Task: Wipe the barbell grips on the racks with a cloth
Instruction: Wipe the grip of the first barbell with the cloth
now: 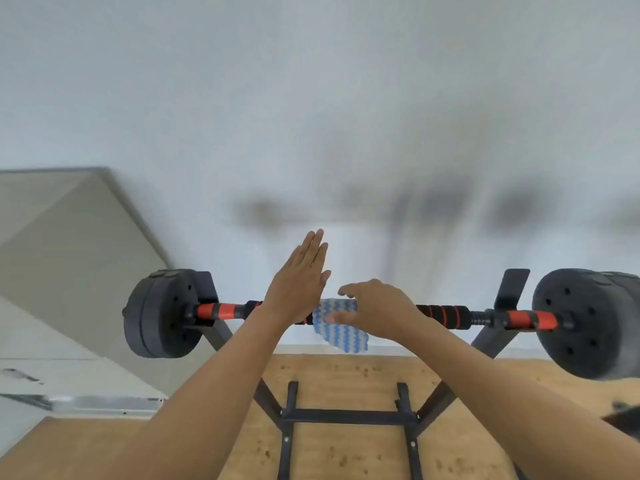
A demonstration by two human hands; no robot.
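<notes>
A pale wall [311, 98] fills the far side of the room, and a wooden floor [346, 375] runs beneath a black metal rack [346, 417].

The left hand [298, 282] is raised with its fingers straight and close together, pointing up and away, palm turned to the right; it holds nothing and sits in front of the bar, just left of the cloth. The right hand [377, 311] reaches over the middle of the barbell [450, 315], its fingers spread and lightly bent over the blue-and-white patterned cloth [341, 329]. Whether that hand actually grips the cloth or only rests on it cannot be told. The cloth is draped over the centre of the bar, one end hanging down on the near side.

The bar lies level across the rack's two upright cradles. To the right of the right hand is a black foam grip with red rings [443, 312]; further out on each side the bar is striped orange and black. Dark weight plates sit at both ends, one on the left [156, 313] and a larger-looking one on the right [585, 323]. A light grey panel [69, 237] leans at far left.
</notes>
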